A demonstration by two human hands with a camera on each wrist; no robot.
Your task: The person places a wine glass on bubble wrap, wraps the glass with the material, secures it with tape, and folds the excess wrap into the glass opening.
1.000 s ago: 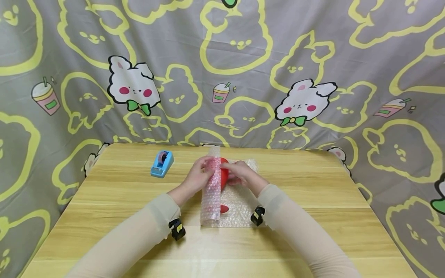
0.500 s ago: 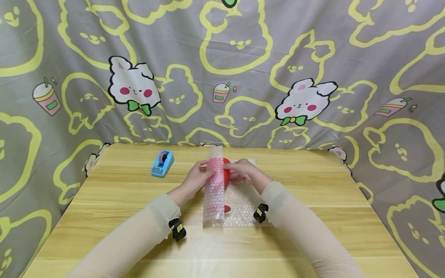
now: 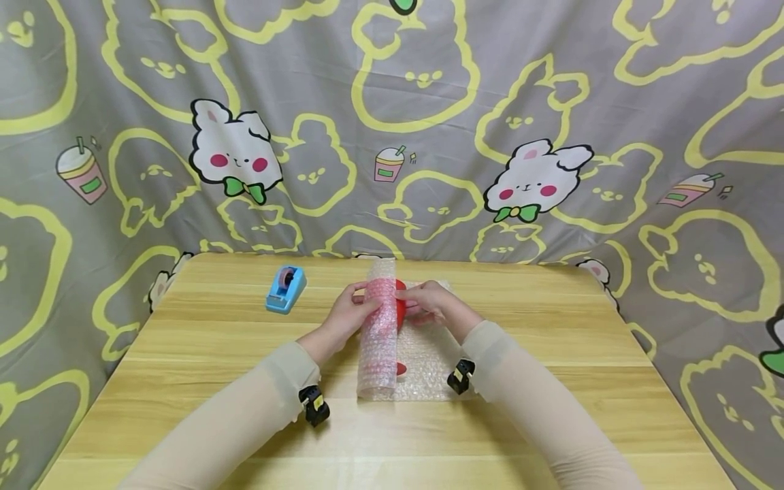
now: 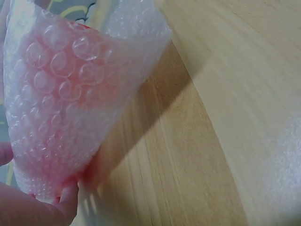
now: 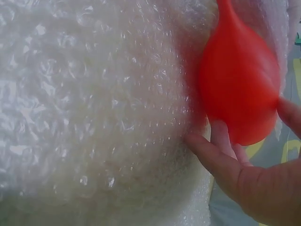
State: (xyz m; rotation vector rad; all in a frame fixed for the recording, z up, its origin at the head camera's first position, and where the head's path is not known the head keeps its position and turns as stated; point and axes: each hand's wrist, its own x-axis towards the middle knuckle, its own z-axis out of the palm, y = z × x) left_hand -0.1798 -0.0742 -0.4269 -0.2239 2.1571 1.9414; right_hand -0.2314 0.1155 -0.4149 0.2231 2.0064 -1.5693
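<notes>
A red spoon-like utensil (image 5: 237, 80), with a broad rounded end and a narrow neck, lies partly under a folded sheet of bubble wrap (image 3: 381, 354). Its handle tip peeks out near the front of the fold. From the left, my left hand (image 3: 346, 316) grips the folded wrap, with the thumb on top; the red end shows through the plastic in the left wrist view. My right hand (image 3: 436, 303) pinches the utensil's broad end between thumb and fingers on the other side. Most of the handle is hidden under the wrap.
A blue tape dispenser (image 3: 286, 289) stands at the back left of the wooden table (image 3: 214, 367). The flat part of the wrap spreads under my right wrist. Behind the table hangs a patterned grey curtain (image 3: 331, 82).
Both hands, the folded wrap and the utensil have shifted slightly to the right. Less of the red end and handle tip shows past the fold. The tape dispenser stays put.
</notes>
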